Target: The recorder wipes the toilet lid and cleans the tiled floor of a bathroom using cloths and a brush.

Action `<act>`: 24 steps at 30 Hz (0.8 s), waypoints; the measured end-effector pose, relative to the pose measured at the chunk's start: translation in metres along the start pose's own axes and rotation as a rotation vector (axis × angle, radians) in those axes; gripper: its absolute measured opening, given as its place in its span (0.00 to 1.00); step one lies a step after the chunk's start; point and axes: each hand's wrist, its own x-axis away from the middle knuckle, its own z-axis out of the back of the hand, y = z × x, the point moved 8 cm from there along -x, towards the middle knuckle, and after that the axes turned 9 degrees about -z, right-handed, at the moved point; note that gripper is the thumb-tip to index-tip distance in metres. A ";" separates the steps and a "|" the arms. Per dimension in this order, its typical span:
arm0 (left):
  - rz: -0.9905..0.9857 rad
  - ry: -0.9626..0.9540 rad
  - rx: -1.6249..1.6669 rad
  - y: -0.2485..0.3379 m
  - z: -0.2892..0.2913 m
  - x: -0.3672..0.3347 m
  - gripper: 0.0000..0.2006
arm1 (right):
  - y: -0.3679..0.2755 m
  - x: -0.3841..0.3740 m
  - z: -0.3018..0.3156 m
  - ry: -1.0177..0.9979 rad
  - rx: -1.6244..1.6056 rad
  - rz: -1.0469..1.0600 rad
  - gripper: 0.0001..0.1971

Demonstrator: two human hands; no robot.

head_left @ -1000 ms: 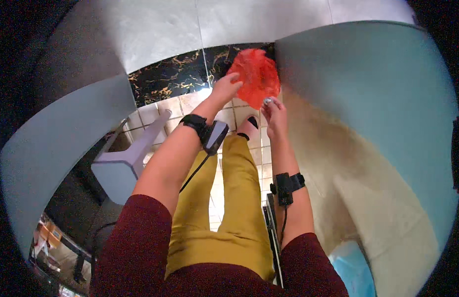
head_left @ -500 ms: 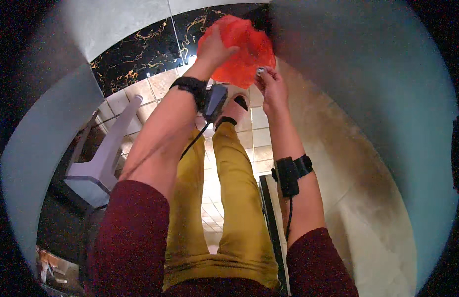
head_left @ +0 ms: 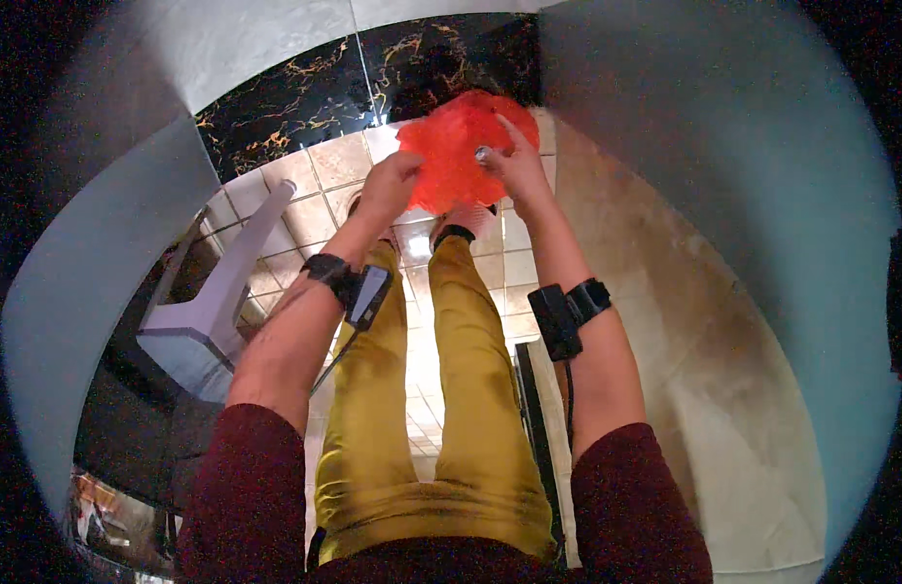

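A thin, bright red plastic bag (head_left: 451, 161), crumpled and roughly round, hangs between my hands above my feet. My left hand (head_left: 388, 185) has its fingers closed on the bag's left edge. On the right side, my right hand (head_left: 522, 173) grips the bag with the thumb in front and the index finger stretched up along it; the other fingers are partly hidden. A small silvery spot (head_left: 483, 154) shows at the right thumb tip, too small to name. Black straps with small boxes (head_left: 369, 297) sit on both my forearms.
A pale purple stool (head_left: 213, 282) stands on the tiled floor (head_left: 339, 161) to my left. Black gold-veined stone (head_left: 286, 102) runs along the far wall base. A grey-green panel (head_left: 685, 146) rises at right, beside a beige stone surface (head_left: 665, 311).
Both hands have come nearer to me with the bag. My left hand has dropped from the bag's upper left to its left edge. My right index finger now points up over the bag.
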 end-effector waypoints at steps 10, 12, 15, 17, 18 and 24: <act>-0.002 -0.006 0.149 0.006 0.005 0.018 0.10 | 0.034 -0.012 0.015 0.091 0.951 0.117 0.25; -0.044 -0.031 0.166 0.015 0.009 0.017 0.09 | 0.037 -0.008 0.012 0.073 0.939 0.159 0.23; -0.104 -0.180 0.166 0.030 0.002 0.014 0.08 | 0.045 -0.007 0.017 0.132 0.849 0.096 0.21; -0.118 -0.309 0.150 0.036 -0.008 0.015 0.07 | 0.045 -0.006 0.010 0.043 0.877 0.147 0.19; -0.284 -0.332 0.068 0.051 -0.009 0.017 0.06 | 0.051 -0.012 0.010 0.045 0.875 0.144 0.19; -0.498 -0.484 -0.253 0.058 -0.004 0.030 0.05 | 0.030 -0.011 -0.014 0.099 0.667 0.302 0.14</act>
